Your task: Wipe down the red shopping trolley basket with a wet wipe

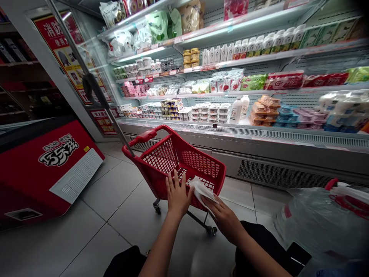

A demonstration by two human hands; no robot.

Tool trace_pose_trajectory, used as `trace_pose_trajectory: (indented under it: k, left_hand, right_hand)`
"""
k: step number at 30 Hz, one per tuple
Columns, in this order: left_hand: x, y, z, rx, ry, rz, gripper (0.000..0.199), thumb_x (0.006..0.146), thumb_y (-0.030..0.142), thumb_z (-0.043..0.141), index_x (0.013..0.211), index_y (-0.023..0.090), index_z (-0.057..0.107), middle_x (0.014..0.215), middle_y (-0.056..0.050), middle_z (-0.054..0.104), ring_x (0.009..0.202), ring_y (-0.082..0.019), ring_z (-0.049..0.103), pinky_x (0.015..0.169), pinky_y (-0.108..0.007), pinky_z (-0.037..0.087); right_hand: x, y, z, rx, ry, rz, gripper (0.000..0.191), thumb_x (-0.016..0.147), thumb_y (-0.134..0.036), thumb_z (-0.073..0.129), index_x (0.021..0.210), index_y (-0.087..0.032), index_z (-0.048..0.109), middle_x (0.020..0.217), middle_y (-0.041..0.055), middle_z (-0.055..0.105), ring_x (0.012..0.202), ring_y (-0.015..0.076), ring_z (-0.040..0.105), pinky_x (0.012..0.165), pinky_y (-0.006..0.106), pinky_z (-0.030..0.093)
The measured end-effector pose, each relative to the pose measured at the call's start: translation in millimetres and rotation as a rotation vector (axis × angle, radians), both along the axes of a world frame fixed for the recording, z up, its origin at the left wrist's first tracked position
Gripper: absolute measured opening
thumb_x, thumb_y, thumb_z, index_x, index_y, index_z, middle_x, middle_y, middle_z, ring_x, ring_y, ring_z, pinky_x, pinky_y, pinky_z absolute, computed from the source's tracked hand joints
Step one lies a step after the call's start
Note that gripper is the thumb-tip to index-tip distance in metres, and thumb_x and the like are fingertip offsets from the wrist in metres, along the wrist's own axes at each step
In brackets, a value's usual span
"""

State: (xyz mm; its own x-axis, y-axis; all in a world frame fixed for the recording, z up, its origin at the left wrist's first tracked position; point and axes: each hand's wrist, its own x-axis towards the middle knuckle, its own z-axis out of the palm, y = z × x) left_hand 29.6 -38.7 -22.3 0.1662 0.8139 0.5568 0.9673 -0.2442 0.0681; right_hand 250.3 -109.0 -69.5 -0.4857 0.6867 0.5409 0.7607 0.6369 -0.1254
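Red shopping cart (201, 161) sits in the middle of my view, on the grey tiled floor (95, 231), its basket visible from above with its perforated walls and slotted bottom; I can make out no goods in it; two of its dark wheels show below. I see the left hand (177, 196) at the near side rim, fingers spread wide and extended, palm down, gripping nothing that I can see; just beside it, the right hand (223, 215) holds a white cloth (201, 191), crumpled under its extended fingers and lying over the same rim towards the lower end of the basket.

A slanting metal pole (117, 127) comes down from the top left of my view to the cart's handle (144, 136); beyond the cart stands a long chilled display case (230, 156), its lit shelves filled with tubs, bottles, bags and packs; two white bottles (236, 109) stand upright on its lowest level, beside stacked round tubs (213, 111). To the left I see a red freezer cabinet (31, 165) with white lettering, and a red poster (67, 50) behind it; at the lower right are a bulky item in clear plastic (319, 219) and a black flat object (298, 256).
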Motion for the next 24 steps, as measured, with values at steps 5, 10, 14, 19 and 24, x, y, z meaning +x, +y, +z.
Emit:
trace_pose_trajectory:
  k: [5,10,14,19,24]
  left_hand:
    - [17.4,-20.7,-8.7,0.002,-0.031,-0.084,0.071,0.096,0.057,0.055,0.158,0.023,0.041,0.170,-0.015,0.025,0.157,-0.041,0.018,0.123,-0.066,0.025]
    - [20.2,-30.9,-11.4,-0.018,-0.039,-0.128,0.074,0.092,0.055,0.062,0.157,0.024,0.043,0.171,-0.013,0.023,0.157,-0.042,0.017,0.123,-0.065,0.026]
    - [13.2,-32.7,-7.5,-0.032,-0.023,-0.122,0.072,0.092,0.053,0.063,0.156,0.027,0.044,0.171,-0.012,0.022,0.157,-0.041,0.016,0.122,-0.064,0.027]
    - [9.3,-33.9,1.4,-0.047,-0.021,-0.113,0.068,0.094,0.047,0.063,0.156,0.028,0.045,0.172,-0.011,0.020,0.158,-0.041,0.013,0.123,-0.063,0.026]
    - [3.9,-33.9,3.4,-0.061,-0.030,-0.131,0.067,0.093,0.044,0.064,0.155,0.028,0.046,0.172,-0.010,0.020,0.159,-0.041,0.010,0.123,-0.064,0.025]
  right_hand:
    - [45.6,2.4,-17.6,0.037,-0.030,0.051,0.078,0.095,0.000,0.035,0.166,-0.024,0.013,0.158,0.0047,0.049,0.145,0.0203,0.047,0.123,0.048,0.041]
    - [96.9,52.2,-25.8,0.048,-0.003,-0.116,0.066,0.098,-0.006,0.033,0.161,-0.027,0.036,0.148,0.0028,0.061,0.139,0.0248,0.054,0.115,0.051,0.049]
    - [117.0,88.2,10.6,0.073,0.174,-0.376,0.053,0.106,-0.025,0.035,0.159,-0.025,0.040,0.150,0.0053,0.058,0.145,0.0280,0.047,0.119,0.054,0.042]
    - [86.8,95.7,30.7,0.078,0.153,-0.274,0.057,0.108,-0.024,0.032,0.164,-0.026,0.027,0.162,0.0052,0.043,0.151,0.0244,0.038,0.127,0.054,0.030]
    - [34.5,66.3,-6.8,-0.151,0.230,-0.095,0.051,0.110,-0.029,0.034,0.161,-0.030,0.034,0.159,0.0029,0.048,0.154,0.0249,0.030,0.124,0.056,0.035]
